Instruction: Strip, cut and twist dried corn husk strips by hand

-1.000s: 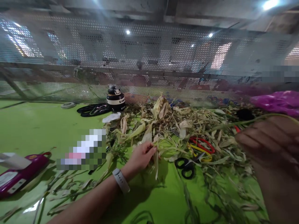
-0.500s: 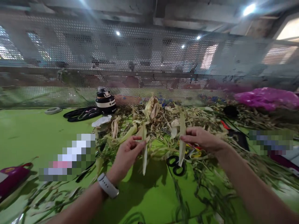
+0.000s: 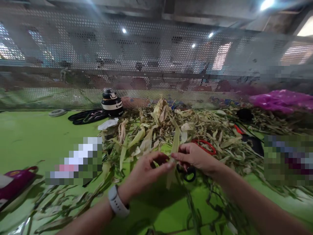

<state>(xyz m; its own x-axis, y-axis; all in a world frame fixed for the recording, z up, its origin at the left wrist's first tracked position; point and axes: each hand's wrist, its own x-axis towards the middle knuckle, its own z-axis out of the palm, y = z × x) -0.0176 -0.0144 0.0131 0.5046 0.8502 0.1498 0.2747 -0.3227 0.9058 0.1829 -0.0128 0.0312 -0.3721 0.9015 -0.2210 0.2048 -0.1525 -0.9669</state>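
Observation:
A long pale-green strip of husk (image 3: 175,142) stands between my hands, in front of a heap of dry husk strips (image 3: 200,120). My right hand (image 3: 193,156) pinches it near its middle. My left hand (image 3: 151,168), with a white watch on the wrist, pinches the lower part of the strip from the left, thumb and fingertip meeting there. Black-handled scissors (image 3: 190,174) lie just below my right hand, partly hidden. A standing bundle of dry husk (image 3: 160,111) rises from the heap behind.
At the back left are a black bottle (image 3: 111,102), a black flat item (image 3: 86,116) and a tape roll (image 3: 57,112). Red handles (image 3: 207,147) lie behind my right hand. A pink bag (image 3: 281,101) is back right; a purple tool (image 3: 17,182) lies front left.
My hands have come together. The strip in my right hand has moved left, and my left hand has let go of its separate strip and now grips this one.

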